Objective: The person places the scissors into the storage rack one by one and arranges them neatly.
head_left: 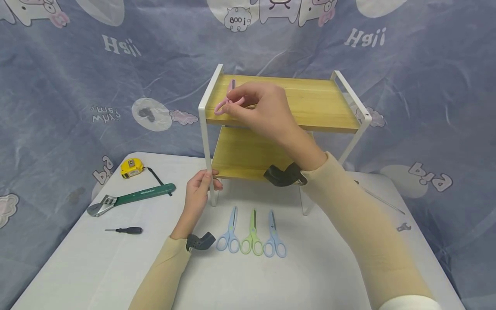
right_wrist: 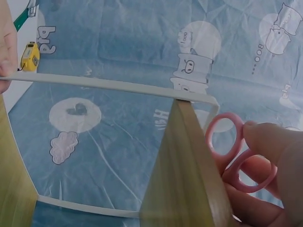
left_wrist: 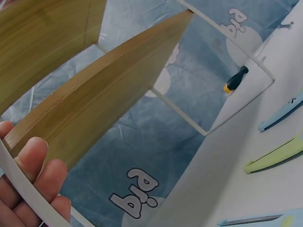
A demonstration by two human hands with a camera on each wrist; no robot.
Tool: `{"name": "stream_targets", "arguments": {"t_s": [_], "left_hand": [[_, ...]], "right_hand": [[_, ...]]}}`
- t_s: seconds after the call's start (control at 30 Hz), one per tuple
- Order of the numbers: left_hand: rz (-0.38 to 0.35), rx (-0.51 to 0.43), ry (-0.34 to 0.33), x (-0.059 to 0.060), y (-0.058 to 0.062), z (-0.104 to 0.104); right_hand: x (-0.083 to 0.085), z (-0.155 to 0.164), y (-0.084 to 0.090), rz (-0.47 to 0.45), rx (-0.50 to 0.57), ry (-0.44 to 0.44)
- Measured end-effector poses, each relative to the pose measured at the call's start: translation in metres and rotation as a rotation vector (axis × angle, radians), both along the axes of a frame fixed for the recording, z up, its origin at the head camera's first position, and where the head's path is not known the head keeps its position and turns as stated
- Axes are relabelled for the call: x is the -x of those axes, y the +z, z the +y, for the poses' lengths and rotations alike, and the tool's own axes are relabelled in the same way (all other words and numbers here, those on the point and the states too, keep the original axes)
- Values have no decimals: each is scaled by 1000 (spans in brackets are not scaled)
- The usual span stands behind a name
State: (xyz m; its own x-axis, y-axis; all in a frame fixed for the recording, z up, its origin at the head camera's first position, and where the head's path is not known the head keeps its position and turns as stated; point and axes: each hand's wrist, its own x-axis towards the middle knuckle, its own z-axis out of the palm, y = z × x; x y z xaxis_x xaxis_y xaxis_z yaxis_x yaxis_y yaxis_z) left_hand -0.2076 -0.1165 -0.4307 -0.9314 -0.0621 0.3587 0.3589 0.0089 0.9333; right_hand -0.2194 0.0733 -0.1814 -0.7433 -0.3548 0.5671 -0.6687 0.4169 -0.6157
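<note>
A two-tier rack with wooden shelves (head_left: 310, 99) and white metal legs stands at the back of the table. Over the left end of its top shelf, my right hand (head_left: 267, 107) pinches a pair of pink scissors (head_left: 220, 106) by the handles, blades pointing away. The right wrist view shows thumb and fingers at the pink handle loops (right_wrist: 226, 135). My left hand (head_left: 199, 189) grips the rack's front left leg (left_wrist: 28, 191) near the lower shelf (head_left: 248, 153). In front of the rack lie blue scissors (head_left: 229, 234), green scissors (head_left: 252, 237) and another blue pair (head_left: 273, 239).
At the left lie a yellow tape measure (head_left: 131, 167), a green-handled adjustable wrench (head_left: 139, 196) and a black screwdriver (head_left: 129, 230). Right of the rack are a long screwdriver (head_left: 383, 200) and a small wrench (head_left: 404, 227). A patterned blue-grey cloth (head_left: 166, 56) hangs behind.
</note>
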Motion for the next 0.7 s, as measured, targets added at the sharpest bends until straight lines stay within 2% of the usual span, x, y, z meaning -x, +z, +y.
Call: {"name": "stream_targets", "arguments": {"t_s": [0.4, 0.7], "left_hand": [[-8, -5, -12, 0, 1, 0], [-4, -10, -12, 1, 0, -1]], "right_hand": [[2, -5, -6, 64, -101, -10], [-1, -9, -4, 65, -356, -197]]}}
